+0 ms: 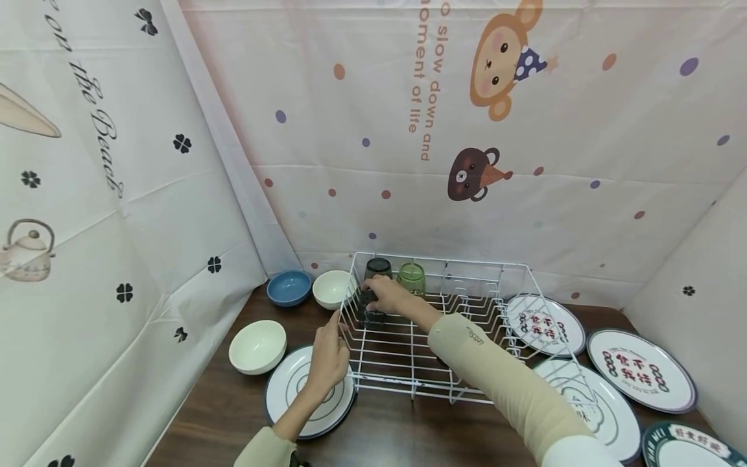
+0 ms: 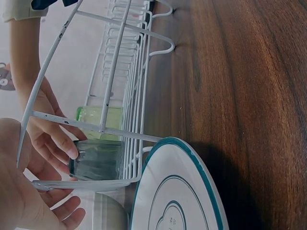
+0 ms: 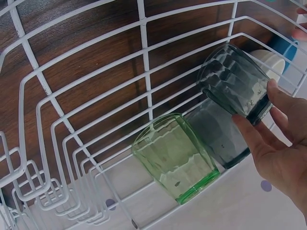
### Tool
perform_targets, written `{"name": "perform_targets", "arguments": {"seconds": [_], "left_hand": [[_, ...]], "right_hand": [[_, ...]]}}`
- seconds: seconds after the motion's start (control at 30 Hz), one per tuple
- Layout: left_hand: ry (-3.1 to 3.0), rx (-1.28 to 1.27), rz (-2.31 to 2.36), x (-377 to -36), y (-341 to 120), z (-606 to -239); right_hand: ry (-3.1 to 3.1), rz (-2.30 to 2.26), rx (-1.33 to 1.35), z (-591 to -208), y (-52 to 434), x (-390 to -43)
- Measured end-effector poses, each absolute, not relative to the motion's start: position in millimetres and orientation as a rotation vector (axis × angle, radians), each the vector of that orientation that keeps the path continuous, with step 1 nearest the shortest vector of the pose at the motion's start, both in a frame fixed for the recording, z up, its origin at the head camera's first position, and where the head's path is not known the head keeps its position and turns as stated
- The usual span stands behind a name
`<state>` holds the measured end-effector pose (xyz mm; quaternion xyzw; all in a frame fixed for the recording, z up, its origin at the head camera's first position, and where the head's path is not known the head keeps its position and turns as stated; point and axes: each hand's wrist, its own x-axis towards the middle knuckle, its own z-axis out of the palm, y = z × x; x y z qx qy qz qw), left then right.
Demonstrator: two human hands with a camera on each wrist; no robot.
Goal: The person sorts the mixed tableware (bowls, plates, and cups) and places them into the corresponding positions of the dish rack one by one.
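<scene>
Left grip [image 1: 329,353] is wrapped round the rack [image 3: 143,21] rim at nine o'clock, so brace there. Right grip [image 1: 388,295] pinches the dark glass [image 3: 235,81] by its base, towards ten; I'd settle it mouth-down, gently. Can't tell if its rim touches wire. Rear dark glass [image 1: 378,264], at twelve, is half hidden.

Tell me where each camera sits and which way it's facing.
Head: on the person's head, facing forward and down at the white rack and bowls; left hand, right hand and both sleeves show.
Left wrist: on the left wrist, facing the rack's end and a plate; left hand close, right hand beyond.
Right wrist: on the right wrist, facing into the rack; right hand holds a dark glass, a bit of left hand at the edge.
Both wrist views share the green glass.
</scene>
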<state>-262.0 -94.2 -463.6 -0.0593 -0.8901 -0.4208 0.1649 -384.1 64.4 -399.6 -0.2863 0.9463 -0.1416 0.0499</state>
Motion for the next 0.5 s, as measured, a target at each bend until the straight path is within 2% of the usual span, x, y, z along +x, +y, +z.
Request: {"name": "perform_targets", "arguments": {"seconds": [0.5], "left_hand": [[-2.509, -0.16, -1.035, -258.9, -92.2, -462.9]], "right_hand": [[2.878, -0.377, -0.816, -396.3, 63.3, -377.7]]}}
